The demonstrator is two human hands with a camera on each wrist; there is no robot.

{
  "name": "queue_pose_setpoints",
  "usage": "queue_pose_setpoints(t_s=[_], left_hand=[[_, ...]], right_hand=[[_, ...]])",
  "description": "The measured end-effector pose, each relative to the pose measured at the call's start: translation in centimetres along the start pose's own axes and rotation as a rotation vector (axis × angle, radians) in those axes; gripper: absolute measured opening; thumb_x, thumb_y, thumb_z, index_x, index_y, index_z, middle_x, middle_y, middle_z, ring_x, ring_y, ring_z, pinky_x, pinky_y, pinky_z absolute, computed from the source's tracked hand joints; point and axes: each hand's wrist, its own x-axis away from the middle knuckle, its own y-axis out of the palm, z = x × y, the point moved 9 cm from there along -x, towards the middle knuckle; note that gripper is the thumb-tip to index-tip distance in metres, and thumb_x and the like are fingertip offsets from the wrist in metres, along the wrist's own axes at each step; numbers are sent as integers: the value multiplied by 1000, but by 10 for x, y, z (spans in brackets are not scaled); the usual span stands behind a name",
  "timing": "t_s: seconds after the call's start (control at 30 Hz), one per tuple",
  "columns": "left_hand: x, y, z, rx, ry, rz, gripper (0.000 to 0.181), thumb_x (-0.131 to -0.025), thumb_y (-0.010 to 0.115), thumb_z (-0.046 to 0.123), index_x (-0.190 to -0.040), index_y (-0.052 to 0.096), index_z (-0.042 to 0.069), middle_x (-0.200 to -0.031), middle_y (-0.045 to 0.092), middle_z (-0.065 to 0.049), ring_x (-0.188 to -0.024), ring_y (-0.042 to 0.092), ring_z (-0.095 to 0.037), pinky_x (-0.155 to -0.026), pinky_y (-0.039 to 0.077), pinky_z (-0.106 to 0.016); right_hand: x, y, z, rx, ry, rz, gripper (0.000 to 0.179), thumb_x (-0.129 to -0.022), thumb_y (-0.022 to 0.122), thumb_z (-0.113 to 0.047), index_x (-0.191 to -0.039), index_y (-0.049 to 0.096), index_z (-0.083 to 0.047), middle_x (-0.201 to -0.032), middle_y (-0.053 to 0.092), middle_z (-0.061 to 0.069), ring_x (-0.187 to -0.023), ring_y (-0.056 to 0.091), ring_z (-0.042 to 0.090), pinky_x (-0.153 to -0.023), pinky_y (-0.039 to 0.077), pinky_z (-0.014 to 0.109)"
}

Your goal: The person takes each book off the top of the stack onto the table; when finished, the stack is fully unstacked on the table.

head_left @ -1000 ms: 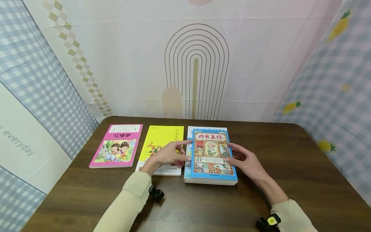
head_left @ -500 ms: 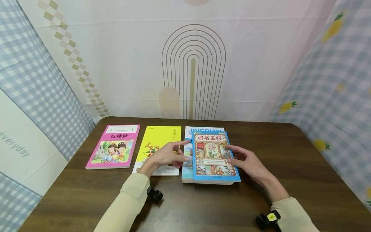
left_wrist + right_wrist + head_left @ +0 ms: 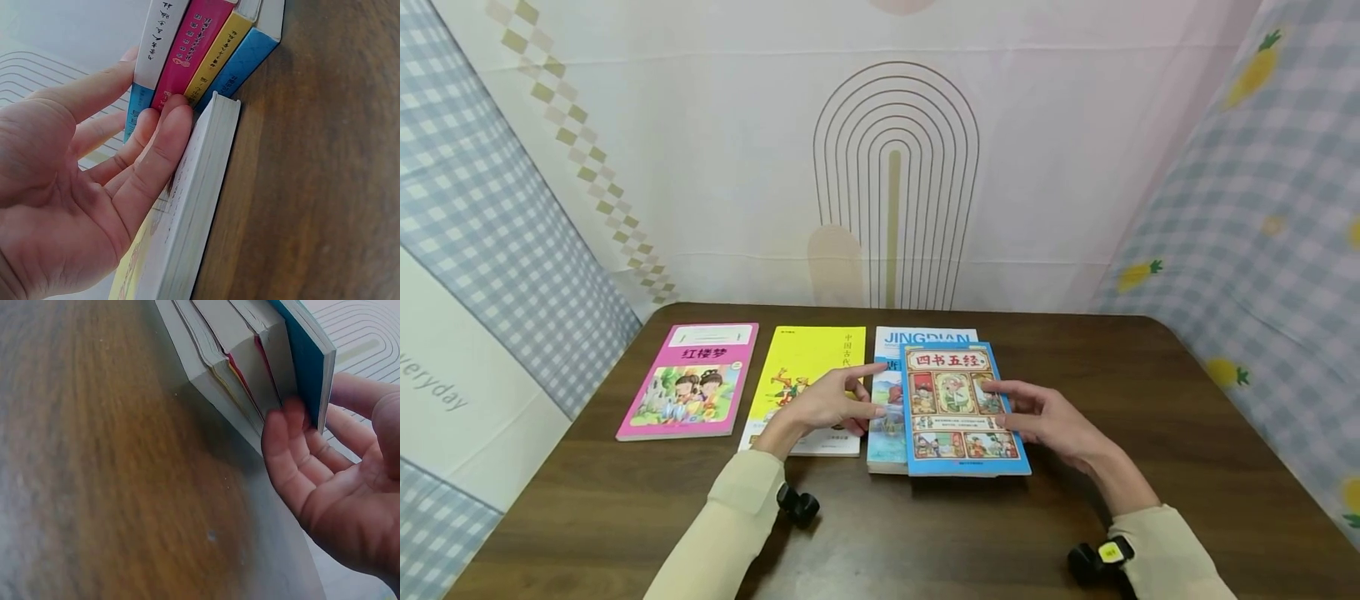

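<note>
A blue paperback (image 3: 958, 408) with a red title and picture panels lies shifted to the right on top of a book stack. My right hand (image 3: 1056, 425) pinches its right edge; in the right wrist view the blue book (image 3: 309, 362) juts past the page edges below. Beneath it shows a light-blue book (image 3: 887, 433) marked JINGDIAN. My left hand (image 3: 827, 404) is at the stack's left side, fingers extended. In the left wrist view its fingertips touch the spines, among them a pink spine (image 3: 190, 53) and a yellow spine (image 3: 215, 53). The blue book's underside is hidden in the head view.
A yellow book (image 3: 805, 358) lies left of the stack, partly under my left hand and wrist. Farther left is a pink book (image 3: 688, 392). All rest on a brown wooden table (image 3: 865, 533); a patterned cloth (image 3: 737, 167) hangs behind it.
The blue book has slid right across the stack with my right hand, uncovering more of the light-blue book. My left hand stays beside the stack. The head view has shifted slightly.
</note>
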Motion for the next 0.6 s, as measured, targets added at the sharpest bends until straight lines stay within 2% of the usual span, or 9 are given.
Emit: queue_pose_setpoints(t_s=[0.2, 0.4, 0.5, 0.6], left_hand=[[1, 0, 0, 1, 6, -4, 78, -94, 83, 21, -162, 45, 25, -102, 59, -15, -74, 70, -24, -72, 66, -36], [2, 1, 0, 0, 2, -4, 79, -93, 83, 22, -162, 45, 25, -102, 59, -15, -74, 70, -24, -72, 66, -36], [2, 1, 1, 3, 0, 1, 80, -93, 84, 22, -162, 45, 25, -102, 59, -15, -74, 70, -25, -72, 66, -35], [2, 0, 1, 8, -4, 4, 80, -93, 83, 21, -162, 45, 25, -102, 59, -15, -74, 70, -25, -72, 66, -36]], right_hand=[[4, 1, 1, -121, 11, -88, 66, -102, 73, -21, -160, 44, -5, -137, 61, 24, -105, 73, 28, -86, 66, 43], [8, 5, 5, -237, 19, -195, 63, -105, 66, -13, -162, 40, -8, -141, 60, 13, -104, 76, 31, -82, 67, 47], [7, 6, 5, -259, 13, -207, 63, -105, 66, -13, -162, 39, -9, -142, 61, 11, -104, 76, 32, -81, 67, 47], [7, 5, 5, -251, 15, -191, 66, -104, 68, -14, -163, 38, -10, -145, 59, 15, -106, 76, 32, -83, 66, 48]])
